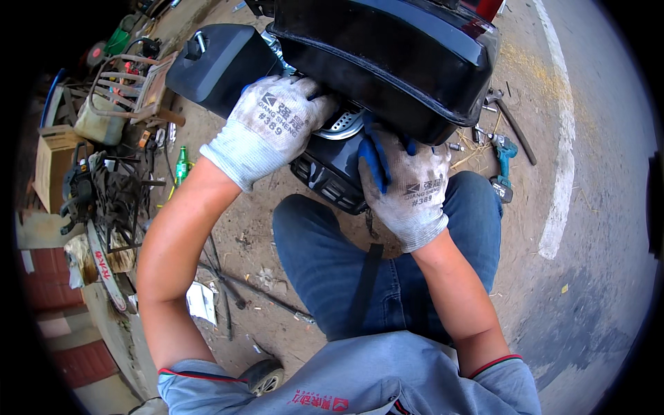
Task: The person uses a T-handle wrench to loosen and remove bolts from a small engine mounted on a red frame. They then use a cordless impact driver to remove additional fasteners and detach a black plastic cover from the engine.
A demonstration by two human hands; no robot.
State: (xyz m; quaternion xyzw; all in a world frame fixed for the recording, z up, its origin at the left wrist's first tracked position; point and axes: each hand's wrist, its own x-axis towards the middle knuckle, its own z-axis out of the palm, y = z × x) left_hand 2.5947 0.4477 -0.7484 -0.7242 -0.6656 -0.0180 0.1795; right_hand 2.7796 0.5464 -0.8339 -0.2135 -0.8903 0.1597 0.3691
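Note:
In front of me stands a small engine with a glossy black tank-like body (380,62) on top. On its left is a black plastic housing (216,68) with a bolt at its upper end. My left hand (273,124), in a white glove, bends its fingers into the gap between housing and body; the fingertips are hidden. My right hand (408,183), in a dirty glove with blue coating, curls under the body's near edge, and what it grips is hidden. Between the hands shows a perforated silver metal cover (344,126) above a slotted black lower cover (325,173).
Right of the engine lie a teal cordless power tool (503,159), a hammer (515,128) and sockets (456,146). At left are a wooden chair (131,86), a green bottle (182,166), a chainsaw (93,187) and a cardboard box (55,166). Rods (266,297) lie on the ground.

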